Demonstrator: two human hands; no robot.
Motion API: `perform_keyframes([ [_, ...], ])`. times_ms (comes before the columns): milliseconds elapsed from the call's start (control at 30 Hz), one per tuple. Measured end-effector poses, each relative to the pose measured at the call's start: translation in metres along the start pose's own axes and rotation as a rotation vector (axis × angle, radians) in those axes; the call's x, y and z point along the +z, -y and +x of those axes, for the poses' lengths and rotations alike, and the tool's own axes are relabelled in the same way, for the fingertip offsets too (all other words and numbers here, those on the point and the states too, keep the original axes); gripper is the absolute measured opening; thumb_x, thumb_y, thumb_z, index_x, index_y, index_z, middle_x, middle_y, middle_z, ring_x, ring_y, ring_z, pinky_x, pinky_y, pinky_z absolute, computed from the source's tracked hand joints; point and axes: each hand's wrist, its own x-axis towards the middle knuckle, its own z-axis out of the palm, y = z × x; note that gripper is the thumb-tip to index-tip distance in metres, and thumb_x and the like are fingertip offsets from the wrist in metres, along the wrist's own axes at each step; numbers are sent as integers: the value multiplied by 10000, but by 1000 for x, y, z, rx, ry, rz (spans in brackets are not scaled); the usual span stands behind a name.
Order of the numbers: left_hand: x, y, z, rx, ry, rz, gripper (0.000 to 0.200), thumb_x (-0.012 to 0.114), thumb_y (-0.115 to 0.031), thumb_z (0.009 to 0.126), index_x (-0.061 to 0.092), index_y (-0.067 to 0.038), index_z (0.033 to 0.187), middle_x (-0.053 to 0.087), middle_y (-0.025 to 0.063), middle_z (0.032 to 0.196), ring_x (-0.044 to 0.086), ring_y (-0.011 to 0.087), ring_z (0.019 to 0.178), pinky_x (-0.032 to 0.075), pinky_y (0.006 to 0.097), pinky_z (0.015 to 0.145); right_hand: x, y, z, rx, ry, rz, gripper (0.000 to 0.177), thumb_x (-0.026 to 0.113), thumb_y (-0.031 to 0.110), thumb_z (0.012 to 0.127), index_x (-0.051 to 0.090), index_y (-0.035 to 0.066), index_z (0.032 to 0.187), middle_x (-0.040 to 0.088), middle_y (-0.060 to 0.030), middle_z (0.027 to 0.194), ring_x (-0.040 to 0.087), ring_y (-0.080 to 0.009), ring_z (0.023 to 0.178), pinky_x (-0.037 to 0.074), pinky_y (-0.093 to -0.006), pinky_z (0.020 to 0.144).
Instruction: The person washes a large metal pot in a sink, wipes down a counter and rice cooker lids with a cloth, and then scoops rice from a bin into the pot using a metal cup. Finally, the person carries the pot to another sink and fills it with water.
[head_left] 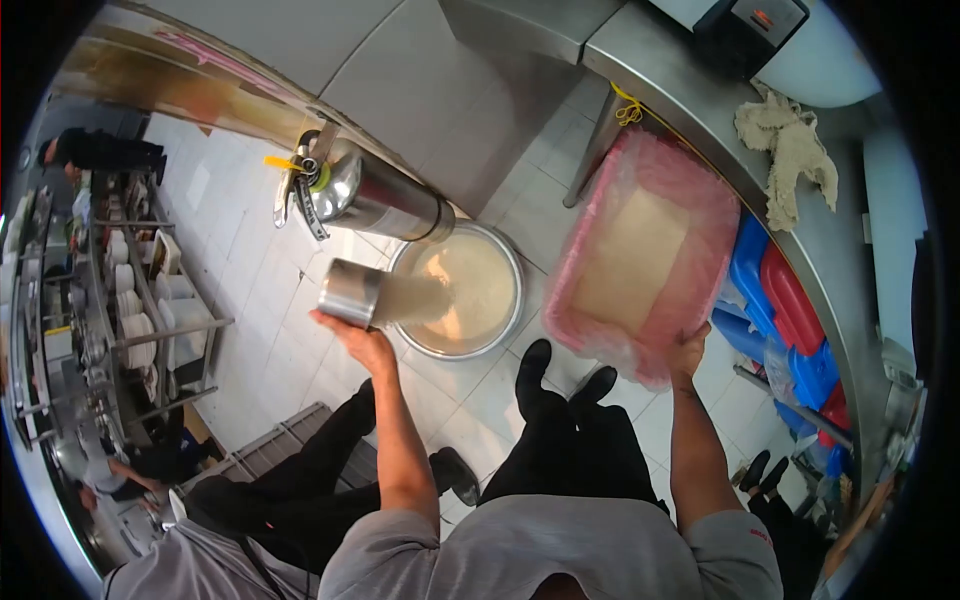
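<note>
My left hand (362, 345) is closed around a metal canister (350, 291), tipped on its side with its mouth to the right. A stream of pale grains that look like rice (415, 298) falls from it into a wide metal basin (518, 300) on the floor. More of the same pale grain lies inside the basin. My right hand (690, 352) grips the near right edge of a pink bin (565, 275) lined with clear plastic. Pale grain (632, 255) covers the bottom of that bin.
A steel fire extinguisher (375, 190) stands just behind the basin. A steel counter (690, 110) with a cloth (790, 150) runs along the right, with blue and red plastic items (790, 300) below. Another person (200, 555) is close on my left. Shelves (150, 300) hold dishes.
</note>
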Motion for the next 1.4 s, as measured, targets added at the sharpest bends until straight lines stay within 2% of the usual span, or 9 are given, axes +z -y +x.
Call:
perform_keyframes([
  [267,-3,43,46,21,-315,-54,781,533,47,754,53,25,1370,213,239,1366,298,353,1228,296,433,1005,7,-15,3,-50,-38,-13,505,566,29,744,302,8,1174,529,-295,996,513,-459,937,431,-457,789],
  [333,16,56,42,-245,-364,-278,618,493,29,759,211,44,1309,450,227,1156,503,326,1001,456,419,825,8,-23,4,-65,-54,-30,508,565,31,739,304,12,1175,537,-289,974,519,-463,910,436,-460,766],
  [400,15,67,32,-1003,6,-732,319,427,-17,761,422,35,1075,544,148,825,543,230,617,479,361,516,10,-24,3,-83,-63,-37,514,565,37,734,307,17,1178,542,-286,957,523,-468,882,441,-465,739],
  [533,31,39,-25,-1543,619,-1114,72,391,-65,741,441,-26,776,480,78,651,353,125,367,340,247,354,7,-18,4,35,-1,79,508,555,52,731,316,21,1179,537,-281,969,526,-466,866,445,-471,708],
  [767,154,-220,-118,-413,1448,-483,359,471,-118,817,404,-14,1155,497,92,612,445,175,378,357,311,341,7,-22,5,-24,21,195,514,527,73,749,298,29,1206,534,-273,972,528,-462,858,446,-473,706],
  [867,229,-314,-154,367,1315,-195,691,488,-117,763,158,-62,1367,524,236,852,564,310,697,459,387,592,-6,-6,2,37,77,386,559,520,42,742,262,19,1237,523,-292,989,520,-470,883,449,-474,711],
  [1033,341,-300,-241,809,900,105,750,465,-33,804,33,-139,1408,506,239,930,565,339,704,488,391,611,2,-19,-1,15,75,202,568,494,12,738,232,6,1242,511,-329,979,516,-499,857,453,-497,682],
  [1167,316,-223,-342,683,1354,244,683,414,-110,876,4,-249,1405,537,289,986,585,386,814,488,432,636,-4,-17,6,42,131,220,580,496,15,735,209,1,1239,514,-334,952,515,-508,842,449,-512,679],
  [1400,284,-235,-249,-101,1870,-90,484,454,-136,803,303,-36,1252,518,181,816,494,216,525,440,355,460,-7,-14,3,-5,116,257,565,517,43,730,237,1,1219,511,-328,983,511,-498,870,443,-506,714],
])
